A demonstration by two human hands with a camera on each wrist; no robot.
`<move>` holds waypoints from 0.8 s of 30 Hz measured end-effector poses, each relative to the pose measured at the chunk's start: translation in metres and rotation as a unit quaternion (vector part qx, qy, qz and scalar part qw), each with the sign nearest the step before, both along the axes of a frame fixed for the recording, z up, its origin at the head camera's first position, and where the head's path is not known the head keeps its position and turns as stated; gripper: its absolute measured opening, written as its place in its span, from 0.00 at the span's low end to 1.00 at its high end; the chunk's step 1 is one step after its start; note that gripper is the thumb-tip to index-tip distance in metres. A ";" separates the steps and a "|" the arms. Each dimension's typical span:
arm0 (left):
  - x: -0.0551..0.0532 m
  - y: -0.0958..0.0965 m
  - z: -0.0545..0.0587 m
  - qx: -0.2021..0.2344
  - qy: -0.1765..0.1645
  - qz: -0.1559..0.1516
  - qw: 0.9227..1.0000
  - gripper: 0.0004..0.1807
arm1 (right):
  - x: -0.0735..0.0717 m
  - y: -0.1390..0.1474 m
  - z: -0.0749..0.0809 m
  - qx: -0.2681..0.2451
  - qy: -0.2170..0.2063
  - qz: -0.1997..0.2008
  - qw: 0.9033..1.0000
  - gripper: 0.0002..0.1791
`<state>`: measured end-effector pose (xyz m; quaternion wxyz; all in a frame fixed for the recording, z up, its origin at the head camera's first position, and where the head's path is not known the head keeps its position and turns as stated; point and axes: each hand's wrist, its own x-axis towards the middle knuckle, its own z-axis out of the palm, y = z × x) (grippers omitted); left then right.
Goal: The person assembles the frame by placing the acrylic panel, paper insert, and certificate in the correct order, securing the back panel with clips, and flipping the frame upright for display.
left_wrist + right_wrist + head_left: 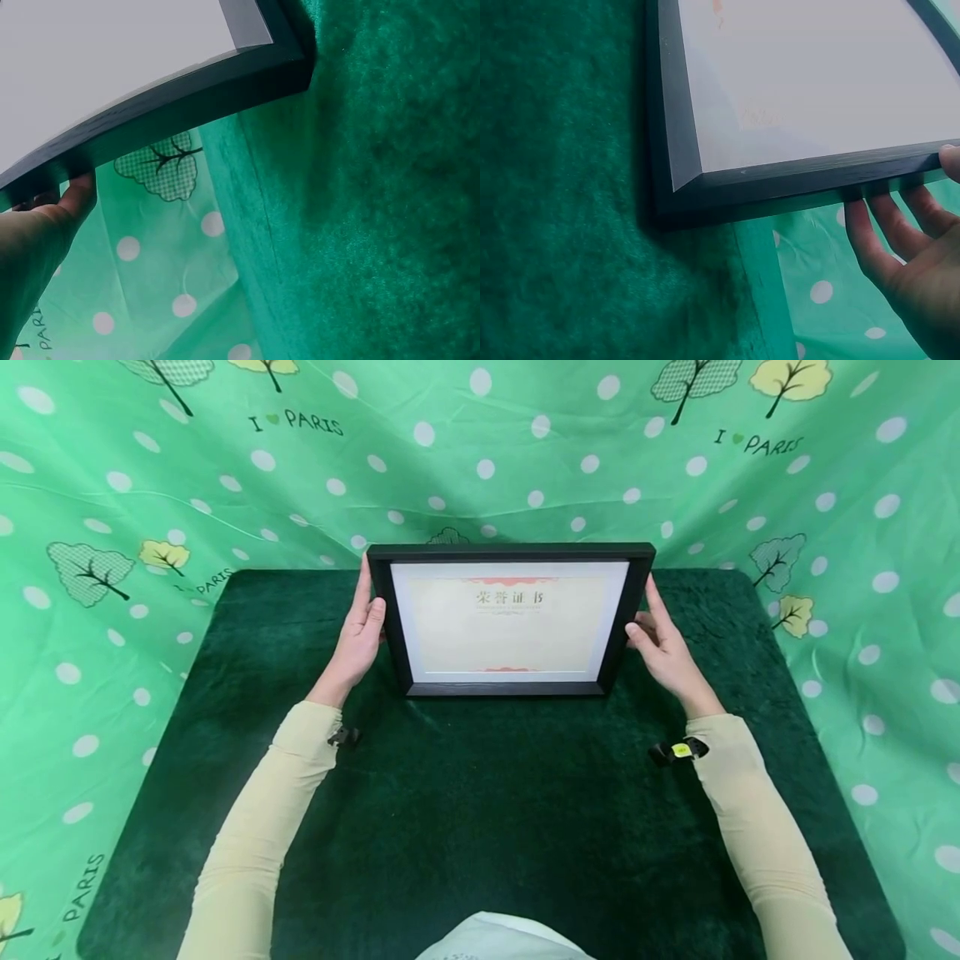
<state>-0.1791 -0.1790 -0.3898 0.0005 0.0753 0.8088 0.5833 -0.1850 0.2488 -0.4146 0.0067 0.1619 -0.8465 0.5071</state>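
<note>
A black picture frame (506, 689) stands upright near the far edge of the table, its front facing me. Inside it, a pale certificate (510, 639) with red trim and Chinese lettering sits within a white mat. My left hand (358, 642) holds the frame's left side, thumb toward the front and index finger stretched up along the edge. On the opposite side my right hand (669, 653) grips the frame in the same way. In the right wrist view several fingers (866, 236) press against the frame's outer side. The lower corner (289, 71) rests close on the cloth in the left wrist view.
A dark green plush cloth (495, 810) covers the table. Behind and on both sides hangs a light green curtain (487, 443) with white dots and printed trees. A white piece of fabric (502, 939) shows at the near edge. Dark straps with small devices (678, 750) are on both wrists.
</note>
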 end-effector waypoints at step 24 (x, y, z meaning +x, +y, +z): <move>0.005 -0.063 -0.047 -0.158 0.030 -0.054 0.985 0.34 | -0.001 0.039 -0.020 0.024 0.098 -0.036 0.994 0.35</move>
